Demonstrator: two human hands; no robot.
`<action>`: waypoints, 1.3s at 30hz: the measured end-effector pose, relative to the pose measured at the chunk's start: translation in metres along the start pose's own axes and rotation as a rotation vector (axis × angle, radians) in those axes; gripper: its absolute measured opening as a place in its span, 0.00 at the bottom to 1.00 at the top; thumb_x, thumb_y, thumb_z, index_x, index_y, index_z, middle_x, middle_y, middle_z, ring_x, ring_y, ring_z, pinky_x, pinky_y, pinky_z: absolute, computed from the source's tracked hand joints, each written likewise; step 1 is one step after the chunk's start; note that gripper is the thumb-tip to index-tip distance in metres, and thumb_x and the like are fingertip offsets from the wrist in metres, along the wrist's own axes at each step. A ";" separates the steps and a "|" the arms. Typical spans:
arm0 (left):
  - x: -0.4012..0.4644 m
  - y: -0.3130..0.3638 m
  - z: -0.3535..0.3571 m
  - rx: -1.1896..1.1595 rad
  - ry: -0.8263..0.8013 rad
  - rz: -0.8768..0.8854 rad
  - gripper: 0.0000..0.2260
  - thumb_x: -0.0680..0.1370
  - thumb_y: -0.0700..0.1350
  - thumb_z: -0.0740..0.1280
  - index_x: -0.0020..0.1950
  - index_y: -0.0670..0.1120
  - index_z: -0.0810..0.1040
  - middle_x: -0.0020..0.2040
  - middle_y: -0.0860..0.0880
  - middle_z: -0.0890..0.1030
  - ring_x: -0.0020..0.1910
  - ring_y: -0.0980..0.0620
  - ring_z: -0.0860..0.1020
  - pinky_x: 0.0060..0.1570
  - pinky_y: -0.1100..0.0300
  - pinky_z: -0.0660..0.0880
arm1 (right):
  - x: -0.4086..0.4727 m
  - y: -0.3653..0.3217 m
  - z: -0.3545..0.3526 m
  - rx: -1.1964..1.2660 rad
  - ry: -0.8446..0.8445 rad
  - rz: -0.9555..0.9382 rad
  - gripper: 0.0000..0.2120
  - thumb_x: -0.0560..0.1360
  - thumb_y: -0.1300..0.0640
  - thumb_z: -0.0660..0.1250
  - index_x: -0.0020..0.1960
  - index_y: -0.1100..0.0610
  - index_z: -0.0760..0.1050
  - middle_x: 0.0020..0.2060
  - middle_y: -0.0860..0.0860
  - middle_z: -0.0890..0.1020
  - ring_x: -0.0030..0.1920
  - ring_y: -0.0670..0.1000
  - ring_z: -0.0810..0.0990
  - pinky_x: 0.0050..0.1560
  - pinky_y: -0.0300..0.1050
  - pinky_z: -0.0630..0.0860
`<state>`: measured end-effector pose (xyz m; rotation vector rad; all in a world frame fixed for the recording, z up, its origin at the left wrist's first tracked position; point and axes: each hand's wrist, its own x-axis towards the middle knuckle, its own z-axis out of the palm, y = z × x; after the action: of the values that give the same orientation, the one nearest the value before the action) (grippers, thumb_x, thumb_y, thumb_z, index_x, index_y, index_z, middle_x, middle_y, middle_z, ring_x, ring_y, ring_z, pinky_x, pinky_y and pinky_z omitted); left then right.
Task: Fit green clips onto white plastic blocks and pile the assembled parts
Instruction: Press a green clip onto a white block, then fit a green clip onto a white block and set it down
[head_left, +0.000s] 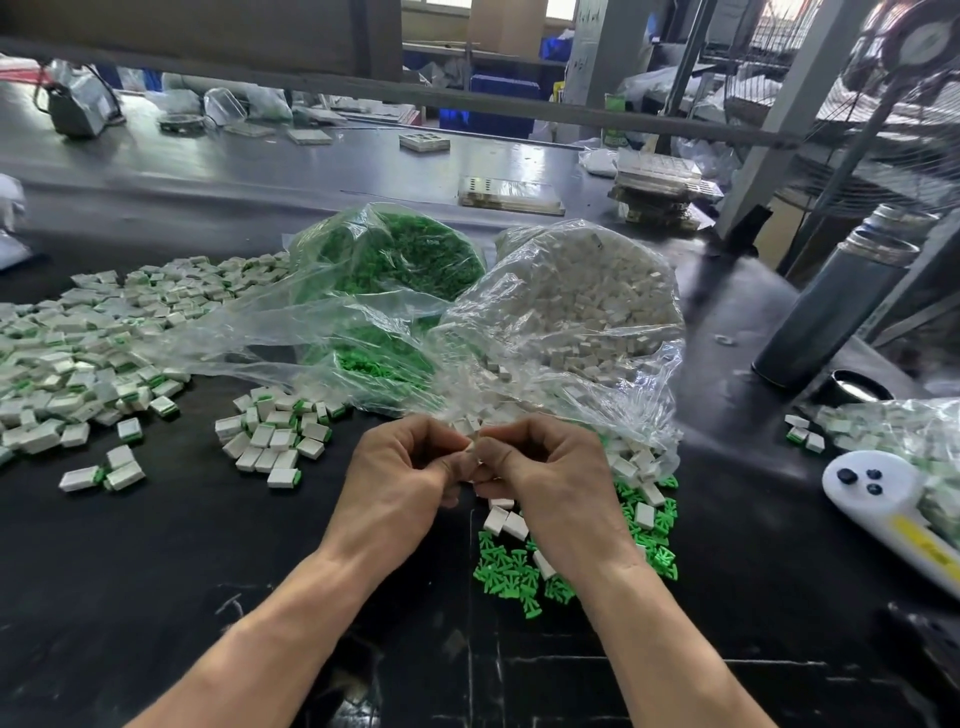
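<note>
My left hand (402, 467) and my right hand (545, 470) meet at the table's middle, fingertips pinching one small white block (470, 448) between them; any clip on it is hidden by my fingers. Loose green clips (506, 569) and a few white blocks (506, 522) lie under and beside my right hand. A small pile of assembled parts (275, 434) sits left of my hands, and a large spread of assembled parts (78, 343) covers the far left. A clear bag of green clips (395, 254) and a clear bag of white blocks (587, 296) lie open behind my hands.
A grey metal flask (826, 306) and its cap (854, 387) stand at the right. A white handheld device (883, 493) and another bag of assembled parts (904, 431) lie at the right edge. Trays and a fan stand farther back.
</note>
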<state>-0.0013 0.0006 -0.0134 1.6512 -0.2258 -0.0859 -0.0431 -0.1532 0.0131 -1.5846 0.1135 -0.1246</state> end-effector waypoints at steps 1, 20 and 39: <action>0.000 0.000 0.001 -0.005 0.005 -0.002 0.07 0.77 0.39 0.76 0.42 0.50 0.85 0.38 0.48 0.87 0.35 0.56 0.83 0.35 0.65 0.79 | 0.000 0.000 0.000 0.021 0.008 0.010 0.01 0.78 0.64 0.73 0.50 0.61 0.84 0.40 0.54 0.89 0.43 0.53 0.89 0.45 0.43 0.85; 0.005 -0.001 -0.006 0.043 -0.021 0.065 0.04 0.77 0.45 0.77 0.46 0.55 0.85 0.41 0.53 0.86 0.38 0.59 0.81 0.39 0.62 0.77 | 0.003 0.002 -0.002 -0.109 0.037 -0.031 0.03 0.78 0.62 0.74 0.48 0.55 0.85 0.40 0.52 0.87 0.41 0.54 0.87 0.41 0.43 0.85; 0.004 0.001 -0.001 0.056 0.071 0.029 0.07 0.75 0.40 0.78 0.42 0.53 0.87 0.35 0.48 0.85 0.32 0.54 0.80 0.40 0.49 0.83 | 0.002 0.009 0.003 -0.354 0.141 -0.134 0.06 0.78 0.57 0.75 0.43 0.48 0.84 0.36 0.48 0.86 0.37 0.48 0.85 0.42 0.54 0.85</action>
<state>0.0022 0.0006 -0.0120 1.7026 -0.1998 0.0009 -0.0410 -0.1504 0.0044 -1.9366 0.1448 -0.3365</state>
